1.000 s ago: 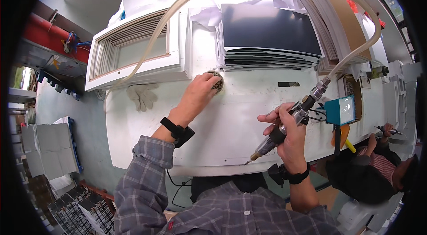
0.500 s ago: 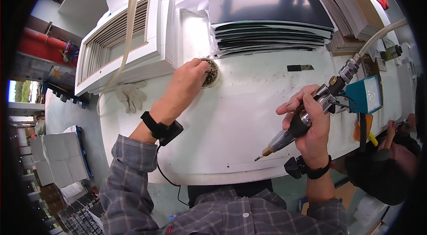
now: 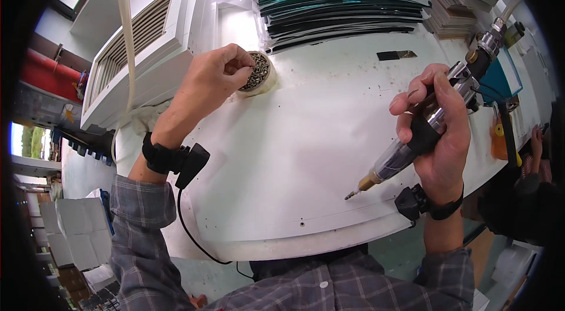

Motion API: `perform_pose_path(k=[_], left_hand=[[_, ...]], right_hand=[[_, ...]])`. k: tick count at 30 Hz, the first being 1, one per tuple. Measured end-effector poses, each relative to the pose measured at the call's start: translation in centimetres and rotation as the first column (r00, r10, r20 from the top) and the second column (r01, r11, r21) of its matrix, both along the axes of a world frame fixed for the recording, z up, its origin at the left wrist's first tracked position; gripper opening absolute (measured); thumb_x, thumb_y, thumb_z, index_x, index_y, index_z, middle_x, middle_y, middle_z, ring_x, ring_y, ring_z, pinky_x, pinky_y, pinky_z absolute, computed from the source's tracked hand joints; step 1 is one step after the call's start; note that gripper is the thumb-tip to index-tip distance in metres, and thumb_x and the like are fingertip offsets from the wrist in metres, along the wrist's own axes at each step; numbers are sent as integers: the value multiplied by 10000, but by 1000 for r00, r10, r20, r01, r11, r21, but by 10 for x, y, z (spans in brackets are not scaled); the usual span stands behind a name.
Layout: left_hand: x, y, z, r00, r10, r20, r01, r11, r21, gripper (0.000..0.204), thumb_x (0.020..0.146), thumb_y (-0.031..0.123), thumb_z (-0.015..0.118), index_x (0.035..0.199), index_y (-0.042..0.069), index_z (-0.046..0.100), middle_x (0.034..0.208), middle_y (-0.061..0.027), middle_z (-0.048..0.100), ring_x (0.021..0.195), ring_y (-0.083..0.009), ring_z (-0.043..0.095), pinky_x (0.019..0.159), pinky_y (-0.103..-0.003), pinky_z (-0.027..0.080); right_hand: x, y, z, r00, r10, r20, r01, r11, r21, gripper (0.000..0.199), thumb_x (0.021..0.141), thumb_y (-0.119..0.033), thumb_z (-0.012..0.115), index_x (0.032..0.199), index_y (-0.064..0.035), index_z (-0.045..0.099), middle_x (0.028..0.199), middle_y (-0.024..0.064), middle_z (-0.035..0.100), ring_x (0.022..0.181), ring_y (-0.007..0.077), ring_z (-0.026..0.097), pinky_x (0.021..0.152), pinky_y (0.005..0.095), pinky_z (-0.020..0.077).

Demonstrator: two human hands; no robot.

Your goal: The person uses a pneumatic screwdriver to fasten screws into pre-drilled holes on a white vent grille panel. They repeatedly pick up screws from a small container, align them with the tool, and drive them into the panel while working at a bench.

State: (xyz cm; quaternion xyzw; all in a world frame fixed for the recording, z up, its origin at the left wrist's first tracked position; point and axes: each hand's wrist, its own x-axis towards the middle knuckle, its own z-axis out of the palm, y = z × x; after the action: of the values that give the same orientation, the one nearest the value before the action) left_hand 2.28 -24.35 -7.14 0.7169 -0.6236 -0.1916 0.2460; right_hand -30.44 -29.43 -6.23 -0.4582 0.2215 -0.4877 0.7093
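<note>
My left hand is closed in a pinch at the left rim of a round tub. Small metal screws fill the tub. Whatever is between those fingertips is hidden. In my right hand is a pneumatic screwdriver, held over the white tabletop with its bit pointing down to the left. A hose runs from the tool's upper end toward the far right. Both wrists wear black straps with small devices.
Dark glossy panels lie stacked at the back, beside a pile of boards. White slatted frames stand far left, with a pale hose hanging before them. A black strip lies at right. Another person is at the right edge.
My left fingers have come up out of the screws to the tub's left rim. My right hand has shifted right with the screwdriver. The whole view has shifted somewhat.
</note>
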Motion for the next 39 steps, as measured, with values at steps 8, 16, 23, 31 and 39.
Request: perform_pose_path(k=[8,16,23,31,39], left_hand=[[-62,71,-19,991,-128,-34,129,992,2,121,883,15,685,996,-24,667,871,-83,672,777,-153,644,770,-285,541],[-66,88,-31,987,-156,47,162,972,-169,95,889,43,656,964,-3,620,893,-92,664,780,-184,638,726,-312,528],[-52,108,-14,988,19,-151,-32,995,-89,95,951,80,606,927,-1,564,845,-70,662,721,-112,600,691,-262,514],[-43,202,-13,893,202,-403,-206,978,33,62,968,45,632,987,-14,626,864,-71,707,794,-104,685,667,-245,556],[-31,269,-36,711,360,-604,-412,909,56,123,965,93,674,928,-22,696,732,-23,647,595,-57,553,545,-205,459]], right_hand=[[11,35,11,999,-46,-19,42,988,-152,253,1027,-316,555,1025,-63,550,829,40,621,808,171,695,487,228,498],[30,57,36,987,-88,-134,26,913,-407,205,1001,-275,596,1015,-70,594,851,77,668,822,192,723,553,267,506],[34,61,36,982,-99,-159,21,902,-430,191,978,-272,634,1020,-86,619,850,72,688,817,192,727,579,289,520],[38,62,24,971,-183,-151,109,909,-403,305,973,-327,661,1116,-58,644,909,94,700,785,177,720,589,269,532],[53,91,29,975,-221,17,213,910,-355,329,981,-267,634,1192,-15,628,904,56,660,561,58,500,537,252,424]])
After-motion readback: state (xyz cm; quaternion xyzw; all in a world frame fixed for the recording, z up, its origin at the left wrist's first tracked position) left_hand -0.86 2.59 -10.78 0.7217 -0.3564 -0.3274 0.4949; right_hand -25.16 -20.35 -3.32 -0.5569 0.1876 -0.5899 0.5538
